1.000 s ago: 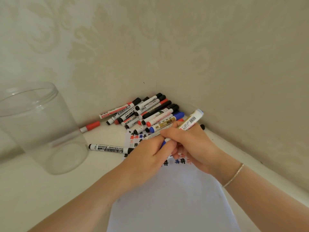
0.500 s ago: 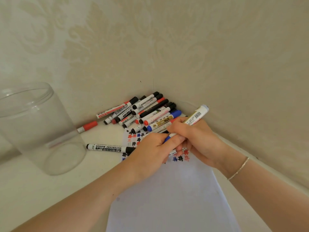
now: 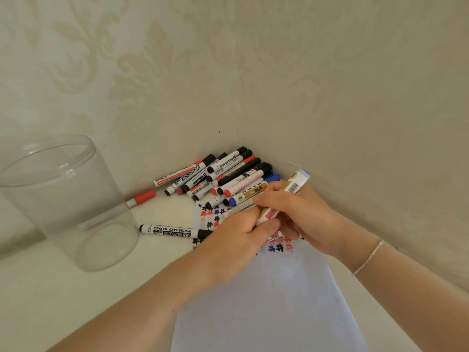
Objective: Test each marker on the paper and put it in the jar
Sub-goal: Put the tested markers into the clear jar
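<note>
You're getting one head view only, looking forward and down, close in, facing the table's (image 3: 38, 301) far wall corner.

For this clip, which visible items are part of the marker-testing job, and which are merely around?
Job items:
held marker
right hand
left hand
paper
jar
marker pile
whiteboard marker

Just around:
bracelet
patterned wall

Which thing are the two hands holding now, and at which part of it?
The right hand grips a white marker around its middle barrel. The left hand pinches its lower end, where the cap would be, though the fingers hide that part.
</note>
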The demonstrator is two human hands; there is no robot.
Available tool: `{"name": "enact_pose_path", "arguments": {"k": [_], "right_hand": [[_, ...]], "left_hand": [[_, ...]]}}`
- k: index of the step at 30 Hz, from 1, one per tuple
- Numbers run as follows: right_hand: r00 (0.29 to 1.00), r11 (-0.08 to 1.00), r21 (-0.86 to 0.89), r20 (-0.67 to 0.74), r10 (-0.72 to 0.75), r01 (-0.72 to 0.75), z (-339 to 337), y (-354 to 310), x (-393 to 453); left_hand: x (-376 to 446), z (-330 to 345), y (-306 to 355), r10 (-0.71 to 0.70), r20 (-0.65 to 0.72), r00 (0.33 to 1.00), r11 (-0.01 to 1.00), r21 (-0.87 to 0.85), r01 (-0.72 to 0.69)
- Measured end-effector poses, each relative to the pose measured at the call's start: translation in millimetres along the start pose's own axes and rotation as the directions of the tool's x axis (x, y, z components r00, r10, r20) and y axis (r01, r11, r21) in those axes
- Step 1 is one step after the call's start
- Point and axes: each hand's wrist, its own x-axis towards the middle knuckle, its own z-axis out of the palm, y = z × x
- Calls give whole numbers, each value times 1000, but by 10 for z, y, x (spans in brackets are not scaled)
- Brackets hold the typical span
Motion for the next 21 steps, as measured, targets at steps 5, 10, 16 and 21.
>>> {"name": "enact_pose_path", "arguments": {"k": [5,10,16,21], "right_hand": [[998,1000,16,51,-20,19,-48,-34,8],[999,1000,22,-48,10,-9,-49,14,42],[884,962,248,-467,15,114,-324,80,35],[880,754,649,-409,241,95,-397,272,-34]], "left_hand": [[-47,79,-109,4,6,1000,967,-255,-2],[38,24,-167,50,43,998,996,67,-53],[29,-79,-218,102,-91,991,808,589,-29],[31,57,-325,317,122,940,553,782,-288]]}}
